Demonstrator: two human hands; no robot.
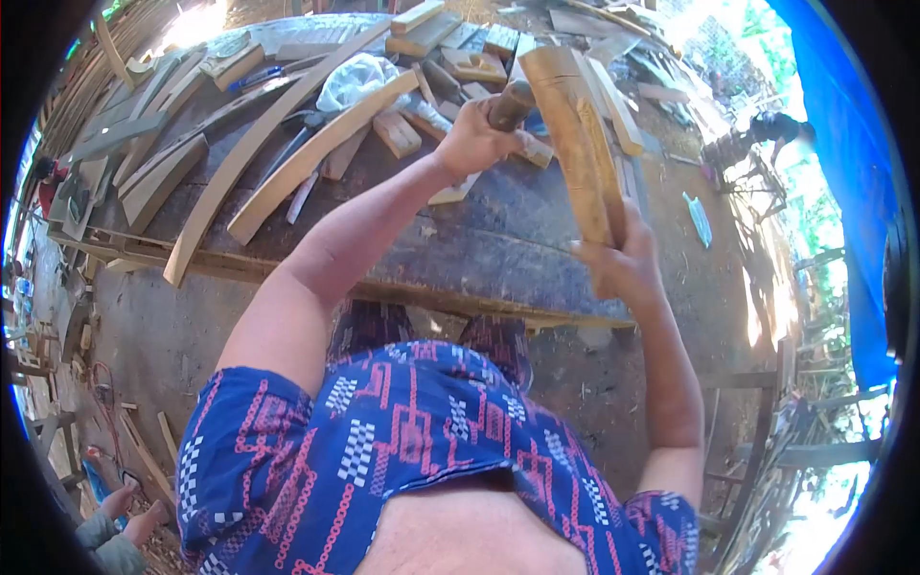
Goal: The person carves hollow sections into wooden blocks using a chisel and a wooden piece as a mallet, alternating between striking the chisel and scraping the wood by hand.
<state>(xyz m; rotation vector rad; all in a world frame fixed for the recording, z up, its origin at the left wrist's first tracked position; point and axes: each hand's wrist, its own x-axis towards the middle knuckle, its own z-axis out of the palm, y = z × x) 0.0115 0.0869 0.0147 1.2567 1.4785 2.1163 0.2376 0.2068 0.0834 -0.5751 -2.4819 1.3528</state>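
Note:
My left hand (482, 137) is closed around a dark, round-ended cylinder (512, 105), which looks like a tool handle; the rest of it cannot be made out. In my right hand (623, 255) is the lower end of a thick, slightly curved wooden piece (573, 134), held raised and nearly upright above the workbench (460, 254). The wood's upper part stands just to the right of the dark cylinder. Whether the two touch is unclear.
Long curved wooden slats (259, 153), small wood blocks (396, 134) and a clear plastic bag (356, 82) lie across the bench. A blue tarp (843, 163) hangs at the right. Another person's bare feet (134, 513) show at the lower left.

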